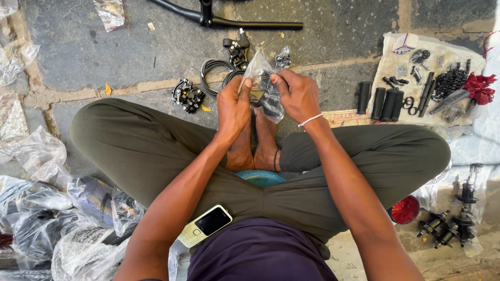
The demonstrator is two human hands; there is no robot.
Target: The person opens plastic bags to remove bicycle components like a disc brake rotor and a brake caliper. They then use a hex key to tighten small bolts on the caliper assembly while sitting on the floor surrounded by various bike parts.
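Observation:
I sit cross-legged on a stone floor. Both hands hold a small clear plastic bag (261, 82) with a dark metal part inside, raised above my bare feet. My left hand (233, 108) pinches the bag's left side with thumb and fingers. My right hand (297, 95), with a white band at the wrist, grips the right side and top. Just beyond the bag lie a black brake lever with coiled cable (229, 61) and a black brake caliper (187, 96).
A black handlebar (229, 21) lies at the far edge. A cloth (396, 67) at right carries black grips, a chain and small parts. Wheel hubs (448, 221) and a red reflector (405, 209) sit lower right. Plastic-wrapped parts (62, 213) pile at left. A phone (206, 225) rests on my lap.

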